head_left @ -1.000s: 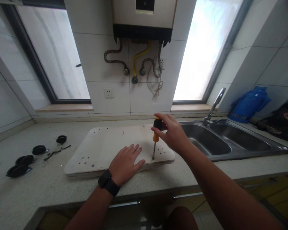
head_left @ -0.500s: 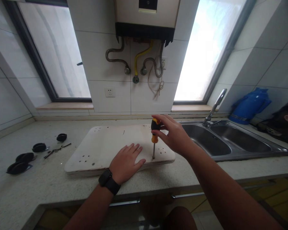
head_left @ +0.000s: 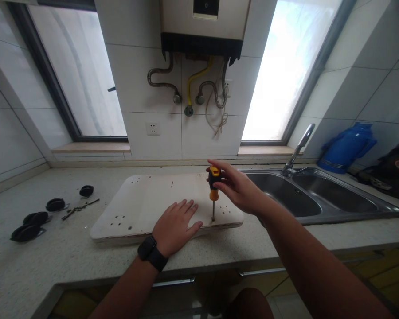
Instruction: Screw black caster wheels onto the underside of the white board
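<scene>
Straight to the screwdriver [head_left: 214, 194]: standing nearly upright on a white board [head_left: 159, 195], tip pointing down by the near right corner, long axis running top to bottom, probably light and stiff, best taken by the thick handle [head_left: 214, 178] rather than the thin shaft [head_left: 213, 207]. Gripping that handle now in the right hand [head_left: 237, 186], with the left hand [head_left: 174, 226] spread flat on the board, likely rigid and fairly heavy, stretched left to right across the table [head_left: 66, 248].
</scene>
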`<action>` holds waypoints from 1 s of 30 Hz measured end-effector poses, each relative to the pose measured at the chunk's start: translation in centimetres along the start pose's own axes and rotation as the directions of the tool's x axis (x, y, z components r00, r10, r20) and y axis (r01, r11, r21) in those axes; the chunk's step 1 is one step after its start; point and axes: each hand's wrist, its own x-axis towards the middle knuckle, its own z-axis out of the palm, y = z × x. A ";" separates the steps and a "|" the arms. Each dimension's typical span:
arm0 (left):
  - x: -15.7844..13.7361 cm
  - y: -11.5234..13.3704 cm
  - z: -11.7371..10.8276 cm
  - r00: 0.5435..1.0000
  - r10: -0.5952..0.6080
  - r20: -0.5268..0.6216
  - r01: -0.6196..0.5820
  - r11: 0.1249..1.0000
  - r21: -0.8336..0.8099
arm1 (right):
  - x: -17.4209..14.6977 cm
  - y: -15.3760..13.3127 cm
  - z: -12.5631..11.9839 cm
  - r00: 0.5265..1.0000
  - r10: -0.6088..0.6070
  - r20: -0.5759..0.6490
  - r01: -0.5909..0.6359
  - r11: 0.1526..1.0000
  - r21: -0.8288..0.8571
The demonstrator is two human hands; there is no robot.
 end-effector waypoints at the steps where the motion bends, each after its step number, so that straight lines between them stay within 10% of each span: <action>1: 0.0 0.0 0.0 1.000 0.000 0.000 0.000 1.000 0.002 | 0.0 0.1 0.4 0.999 -0.007 -0.041 0.005 0.998 -0.056; 7: 0.0 0.0 0.0 1.000 0.001 -0.006 -0.001 1.000 -0.006 | 0.5 -0.2 1.3 0.945 -0.006 -0.327 -0.080 0.966 -0.247; 15: -0.1 0.1 -0.2 1.000 0.002 -0.002 -0.003 1.000 -0.023 | 0.1 -0.9 -1.7 0.997 0.045 0.059 -0.051 0.994 0.099; 23: -0.1 0.1 -0.3 1.000 -0.006 0.002 0.006 0.999 -0.039 | 0.2 0.1 -0.4 0.952 0.103 -0.289 -0.170 0.961 -0.219; 30: -0.1 0.1 -0.1 1.000 -0.003 0.000 0.003 1.000 -0.019 | -0.2 -0.6 -1.2 0.982 0.128 -0.138 -0.157 0.961 -0.226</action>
